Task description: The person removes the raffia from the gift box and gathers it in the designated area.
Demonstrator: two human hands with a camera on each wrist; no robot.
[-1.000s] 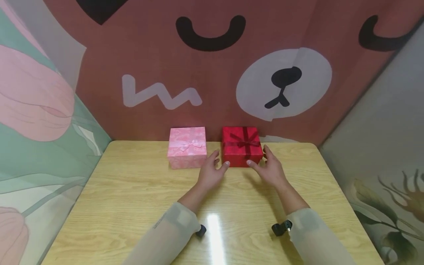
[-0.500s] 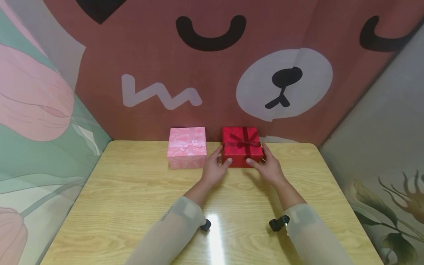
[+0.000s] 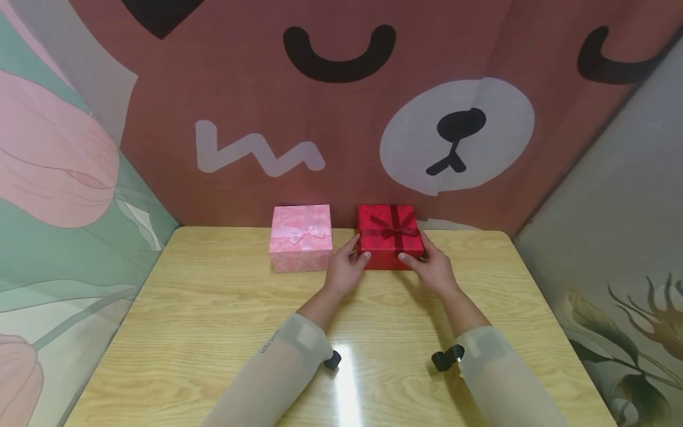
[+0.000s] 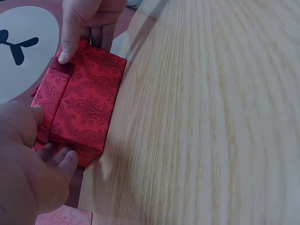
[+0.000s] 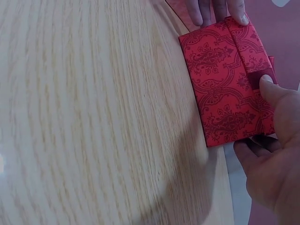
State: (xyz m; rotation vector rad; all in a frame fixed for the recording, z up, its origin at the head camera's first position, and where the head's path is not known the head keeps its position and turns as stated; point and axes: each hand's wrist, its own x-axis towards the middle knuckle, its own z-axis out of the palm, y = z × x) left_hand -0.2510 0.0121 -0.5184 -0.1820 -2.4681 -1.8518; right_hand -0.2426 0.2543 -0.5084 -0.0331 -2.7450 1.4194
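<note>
A red gift box (image 3: 385, 258) with a dark red ribbon and bow sits at the back of the table, patterned all over. My left hand (image 3: 343, 271) grips its left side, thumb on the lid's front edge and fingers along the side. On the opposite side my right hand (image 3: 436, 271) holds it the same way, its thumb on the ribbon band at the lid's front. Both wrist views show the lid on the red box (image 4: 89, 103), thumbs pressing the lid rim (image 5: 251, 49). The fingertips behind the far sides are partly hidden.
A pink gift box (image 3: 300, 261) with a pale bow stands just left of my left hand. The wooden table (image 3: 213, 332) ends against a wall (image 3: 341, 124) with a printed bear, right behind the boxes. Printed side walls flank the table.
Both hands have closed inward onto the red box; the left moved right and slightly forward, and the right moved in against its side. Both boxes stay in place.
</note>
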